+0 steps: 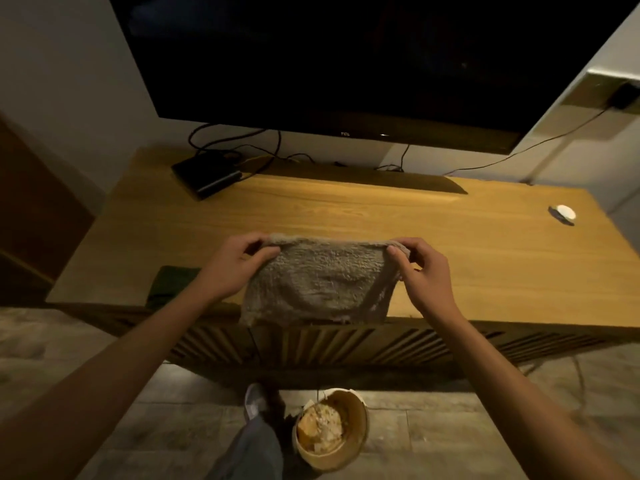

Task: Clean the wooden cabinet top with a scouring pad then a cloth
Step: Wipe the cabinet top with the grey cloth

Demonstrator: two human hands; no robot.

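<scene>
A beige terry cloth hangs spread out over the front edge of the wooden cabinet top. My left hand pinches its upper left corner. My right hand pinches its upper right corner. Both hands hold the cloth stretched between them above the wood. A dark green scouring pad lies on the cabinet top by the front edge, just left of my left forearm.
A large TV hangs over the back of the cabinet, with cables and a black box at back left. A small white object lies at the right. On the floor below stands a bucket, beside my foot.
</scene>
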